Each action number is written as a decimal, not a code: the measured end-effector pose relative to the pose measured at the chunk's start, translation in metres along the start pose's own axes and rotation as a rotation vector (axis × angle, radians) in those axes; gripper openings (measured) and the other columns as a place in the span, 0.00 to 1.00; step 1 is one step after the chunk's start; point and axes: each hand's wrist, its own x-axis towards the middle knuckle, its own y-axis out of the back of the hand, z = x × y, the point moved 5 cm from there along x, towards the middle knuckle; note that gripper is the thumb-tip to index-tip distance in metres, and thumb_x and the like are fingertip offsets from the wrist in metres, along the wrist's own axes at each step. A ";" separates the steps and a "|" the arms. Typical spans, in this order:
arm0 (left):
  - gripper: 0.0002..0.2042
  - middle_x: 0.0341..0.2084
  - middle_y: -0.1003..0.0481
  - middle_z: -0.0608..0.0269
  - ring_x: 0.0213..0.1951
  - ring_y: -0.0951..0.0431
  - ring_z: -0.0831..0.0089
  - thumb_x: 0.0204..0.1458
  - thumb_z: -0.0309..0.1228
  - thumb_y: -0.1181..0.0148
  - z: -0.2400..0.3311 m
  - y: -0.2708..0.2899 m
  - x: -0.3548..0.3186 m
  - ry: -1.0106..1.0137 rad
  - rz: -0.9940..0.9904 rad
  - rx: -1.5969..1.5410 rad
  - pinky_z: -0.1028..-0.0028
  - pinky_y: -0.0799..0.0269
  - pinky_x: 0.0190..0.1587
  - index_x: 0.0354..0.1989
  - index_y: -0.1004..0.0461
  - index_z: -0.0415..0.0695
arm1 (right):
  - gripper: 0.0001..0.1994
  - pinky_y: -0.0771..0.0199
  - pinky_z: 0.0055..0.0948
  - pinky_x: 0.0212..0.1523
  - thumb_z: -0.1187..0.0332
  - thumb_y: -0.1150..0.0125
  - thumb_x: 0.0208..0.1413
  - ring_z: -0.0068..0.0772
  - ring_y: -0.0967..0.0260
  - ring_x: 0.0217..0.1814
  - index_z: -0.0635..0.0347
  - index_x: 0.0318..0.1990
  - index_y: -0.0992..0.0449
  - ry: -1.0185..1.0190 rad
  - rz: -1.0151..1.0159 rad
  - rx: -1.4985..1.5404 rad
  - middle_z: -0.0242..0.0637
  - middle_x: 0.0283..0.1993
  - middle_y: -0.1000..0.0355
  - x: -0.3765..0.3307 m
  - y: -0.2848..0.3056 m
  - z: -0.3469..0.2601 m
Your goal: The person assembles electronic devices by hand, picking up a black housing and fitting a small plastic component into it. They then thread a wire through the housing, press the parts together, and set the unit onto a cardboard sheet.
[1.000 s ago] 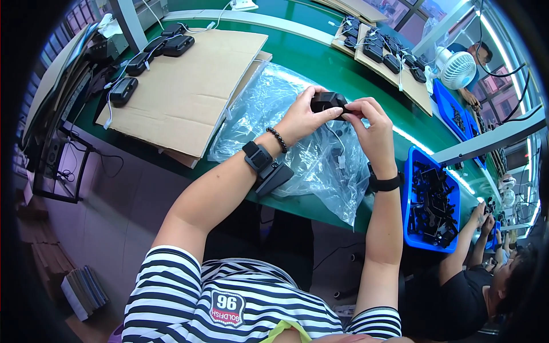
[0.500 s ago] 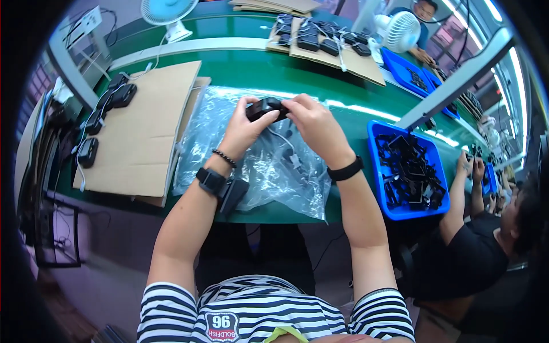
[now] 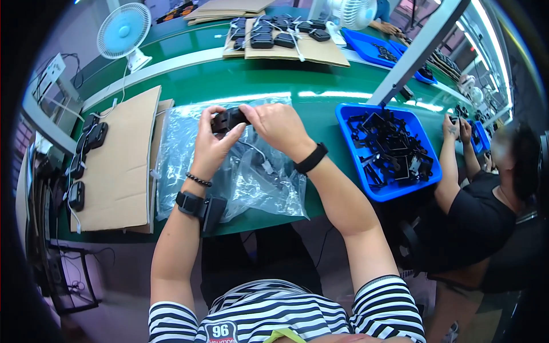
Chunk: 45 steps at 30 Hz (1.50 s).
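Note:
A small black plastic device is held above a clear plastic bag on the green table. My left hand has it between fingers and thumb at its left end. At its right end the fingers of my right hand pinch the device, covering part of it. Below the device a white cable runs down to a small white connector lying over the bag. Just what the right fingertips grip is hidden.
Left of the bag lie cardboard sheets with several black cabled units along their edge. On the right a blue tray holds black plastic parts. Farther off stand more units on cardboard and a fan. A co-worker sits at right.
The view has shifted, so the table's contents appear displaced. In my hands the device has turned, its left end now showing an angular part. Both hands still hold it.

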 end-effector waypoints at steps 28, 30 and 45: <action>0.27 0.41 0.33 0.62 0.40 0.30 0.75 0.46 0.37 0.25 -0.005 0.002 0.003 -0.030 0.084 0.227 0.74 0.29 0.43 0.50 0.34 0.43 | 0.18 0.28 0.46 0.34 0.55 0.48 0.65 0.55 0.28 0.34 0.62 0.32 0.31 -0.093 0.022 0.281 0.46 0.31 0.28 0.001 0.004 0.009; 0.27 0.41 0.33 0.61 0.41 0.30 0.74 0.46 0.37 0.25 -0.004 0.005 0.003 -0.036 0.084 0.241 0.74 0.29 0.44 0.49 0.34 0.43 | 0.18 0.28 0.47 0.34 0.55 0.48 0.65 0.55 0.28 0.34 0.62 0.31 0.31 -0.136 -0.071 0.264 0.45 0.31 0.28 0.003 0.000 0.008; 0.29 0.42 0.32 0.56 0.46 0.30 0.65 0.46 0.39 0.26 0.004 0.003 -0.004 -0.006 0.081 0.278 0.68 0.31 0.50 0.53 0.33 0.42 | 0.17 0.29 0.48 0.35 0.57 0.45 0.63 0.55 0.27 0.36 0.63 0.30 0.27 -0.082 0.059 0.263 0.49 0.31 0.27 0.002 0.001 0.005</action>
